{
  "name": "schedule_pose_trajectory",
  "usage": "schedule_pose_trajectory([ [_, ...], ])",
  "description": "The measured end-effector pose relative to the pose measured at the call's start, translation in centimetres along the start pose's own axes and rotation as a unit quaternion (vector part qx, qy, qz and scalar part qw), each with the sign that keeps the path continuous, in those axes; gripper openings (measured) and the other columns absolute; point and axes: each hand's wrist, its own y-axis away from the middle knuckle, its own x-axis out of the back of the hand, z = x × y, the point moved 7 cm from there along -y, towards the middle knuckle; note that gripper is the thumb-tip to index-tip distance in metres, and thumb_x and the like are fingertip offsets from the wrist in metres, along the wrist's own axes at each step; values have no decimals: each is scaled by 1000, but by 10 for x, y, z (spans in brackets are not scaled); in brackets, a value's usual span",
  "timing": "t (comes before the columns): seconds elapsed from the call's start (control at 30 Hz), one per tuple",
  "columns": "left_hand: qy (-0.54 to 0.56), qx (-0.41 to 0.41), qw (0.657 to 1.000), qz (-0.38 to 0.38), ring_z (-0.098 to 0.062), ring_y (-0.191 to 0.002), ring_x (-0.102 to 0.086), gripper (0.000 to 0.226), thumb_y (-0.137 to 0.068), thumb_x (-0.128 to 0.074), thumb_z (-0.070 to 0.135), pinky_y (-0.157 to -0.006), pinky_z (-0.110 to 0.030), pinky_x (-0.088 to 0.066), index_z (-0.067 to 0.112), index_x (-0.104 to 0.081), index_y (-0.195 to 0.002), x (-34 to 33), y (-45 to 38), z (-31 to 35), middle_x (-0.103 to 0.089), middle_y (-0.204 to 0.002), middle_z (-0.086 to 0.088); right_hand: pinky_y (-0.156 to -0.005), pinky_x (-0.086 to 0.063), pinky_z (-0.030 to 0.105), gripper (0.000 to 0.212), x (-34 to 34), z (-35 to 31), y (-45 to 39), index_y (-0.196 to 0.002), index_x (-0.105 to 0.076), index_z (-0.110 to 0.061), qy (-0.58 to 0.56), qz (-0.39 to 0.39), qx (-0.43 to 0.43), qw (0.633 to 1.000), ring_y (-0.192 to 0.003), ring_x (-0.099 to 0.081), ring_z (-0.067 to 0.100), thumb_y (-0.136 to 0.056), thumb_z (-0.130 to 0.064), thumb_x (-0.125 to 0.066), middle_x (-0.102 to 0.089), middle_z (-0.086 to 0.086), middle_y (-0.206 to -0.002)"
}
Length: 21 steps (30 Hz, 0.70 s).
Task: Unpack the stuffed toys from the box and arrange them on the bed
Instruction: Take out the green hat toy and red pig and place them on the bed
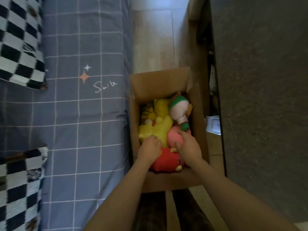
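1. Head view looks straight down on an open cardboard box (pixel 164 84) standing on the floor, just beside the edge of the bed (pixel 80 114), which lies to the person's left.
2. Both hands are inside the box. The left hand (pixel 149 150) rests with curled fingers on the yellow plush (pixel 162 129); whether it truly grips is hard to tell through the blur.
3. The right hand (pixel 190 147) curls round the pink plush (pixel 173 136), thumb on the near side and fingers over the far side, so it appears to hold that toy.
4. The pink plush sits directly under and ahead of the right hand, touching the yellow plush on its left and the red plush (pixel 166 161) on its near side. The right hand is plainly the nearer one for it.
5. The yellow plush runs lengthwise away from the person, along the box's long side.
6. Box contents: yellow plush on the left, a white doll in a green outfit (pixel 180 110) at the far right, pink plush mid-right, red plush nearest. The box is still full.
7. Judging from this, unpacking has barely begun; the lift must go up, then left over the box wall onto the blue grid sheet.
8. Checkered pillows (pixel 18 39) lie on the bed's far side.
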Motion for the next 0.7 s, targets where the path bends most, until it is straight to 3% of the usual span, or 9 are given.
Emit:
schedule_pose_trajectory([
  [0.1, -3, 8, 1000, -1, -30, -119, -51, 43, -96, -41, 29, -92, -31, -40, 6, -48, -131, -27, -58, -6, -55, -130, -17, -100, -37, 38, 49, -16, 25, -53, -133, -46, -13, 29, 23, 2, 999, -125, -41, 32, -86, -18, -58, -48, 12, -137],
  [0.23, -12, 1, 1000, 26, -33, -118, -51, 38, -96, -41, 25, -89, -31, -38, 6, -51, -128, -51, -130, -11, -57, -128, -19, -108, -28, 38, 67, -30, 46, -123, -141, -36, -15, 40, 89, 9, 995, -133, -28, 33, -83, -29, -66, -29, 13, -151],
  [0.33, 3, -8, 999, 35, -34, -118, -51, 38, -96, -42, 26, -91, -33, -39, 6, -52, -127, -65, -168, -12, -56, -128, -19, -107, -28, 41, 85, -36, 51, -155, -145, -25, -15, 79, 157, -5, 984, -128, -29, 37, -76, -35, -71, -30, 19, -146],
  [0.4, 45, -20, 998, 35, -31, -121, -50, 38, -97, -42, 27, -96, -32, -38, 8, -52, -128, -72, -184, -9, -56, -130, -17, -106, -30, 40, 91, -35, 54, -168, -146, -20, -9, 41, 195, -25, 980, -123, -34, 37, -75, -31, -72, -36, 22, -138],
  [0.47, 128, -22, 991, 18, -29, -120, -51, 38, -98, -40, 31, -100, -36, -39, 12, -52, -127, -76, -192, -1, -57, -129, -14, -104, -35, 39, 85, -35, 56, -176, -145, -23, -6, -23, 196, -42, 979, -122, -40, 35, -78, -29, -71, -40, 20, -133],
  [0.6, 302, 48, 952, -21, -23, -107, -58, 35, -96, -35, 47, -97, -47, -46, 22, -58, -105, -74, -205, 18, -62, -116, -7, -98, -41, 41, 55, -28, 48, -176, -124, -55, -16, -35, 226, -6, 974, -117, -42, 30, -75, -32, -73, -45, 14, -123],
  [0.7, 347, 110, 930, -56, -26, -115, -55, 61, -89, -39, 61, -99, -48, -46, 15, -50, -128, -71, -212, 16, -55, -131, -9, -97, -42, 33, 45, -36, 51, -177, -115, -58, -21, -165, 183, -12, 969, -120, -43, 23, -74, -26, -74, -46, 7, -128],
])
